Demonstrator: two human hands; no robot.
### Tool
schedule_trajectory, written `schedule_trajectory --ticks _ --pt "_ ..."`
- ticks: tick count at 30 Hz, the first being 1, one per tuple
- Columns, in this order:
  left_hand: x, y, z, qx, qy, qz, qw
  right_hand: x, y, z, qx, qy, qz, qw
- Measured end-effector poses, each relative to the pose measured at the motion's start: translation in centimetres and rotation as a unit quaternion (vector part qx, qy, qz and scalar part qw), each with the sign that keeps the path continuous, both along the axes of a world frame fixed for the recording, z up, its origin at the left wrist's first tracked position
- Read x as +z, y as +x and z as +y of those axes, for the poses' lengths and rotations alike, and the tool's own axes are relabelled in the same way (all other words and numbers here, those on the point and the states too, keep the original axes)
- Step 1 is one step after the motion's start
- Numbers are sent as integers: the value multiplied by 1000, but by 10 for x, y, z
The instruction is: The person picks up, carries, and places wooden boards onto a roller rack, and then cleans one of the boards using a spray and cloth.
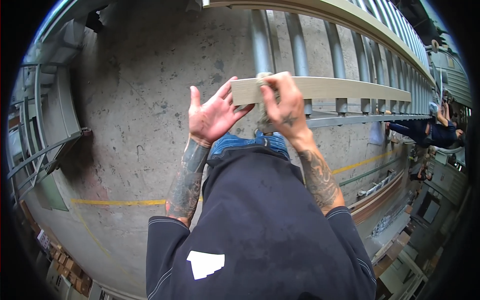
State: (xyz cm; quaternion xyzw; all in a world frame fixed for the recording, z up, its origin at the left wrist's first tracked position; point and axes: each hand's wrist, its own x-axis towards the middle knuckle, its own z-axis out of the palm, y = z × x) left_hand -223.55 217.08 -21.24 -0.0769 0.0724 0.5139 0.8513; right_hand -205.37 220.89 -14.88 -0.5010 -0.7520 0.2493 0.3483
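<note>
A long pale wood-grain board (pixel 345 88) lies across the rollers of a roller conveyor (pixel 336 50), its near end sticking out to the left. Over that end hangs a crumpled grey-green rag (pixel 263 111), running down past the board's lower edge. My right hand (pixel 287 102) is closed at the rag, thumb and fingers bent on the board's upper face; the fingertips are partly hidden. Just left of the board's end, my left hand (pixel 216 114) is spread with the palm up. Its fingers reach toward the end and pass partly behind it.
Another long pale board (pixel 320 11) lies along the conveyor's far side. A metal rail (pixel 345 120) edges the near side. Metal racks (pixel 40 130) stand at the left. A co-worker in dark clothes (pixel 430 132) is at the far right. Yellow lines (pixel 120 202) mark the concrete floor.
</note>
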Motion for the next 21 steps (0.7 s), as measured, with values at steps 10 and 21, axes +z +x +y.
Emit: schedule_trajectory --ticks 10,21 --pt "-5 -20 -7 55 -29 -21 998 11 -57 -28 109 -2 -10 994" --pt "7 -41 -43 139 33 279 950 -24 -136 -43 123 9 17 992"
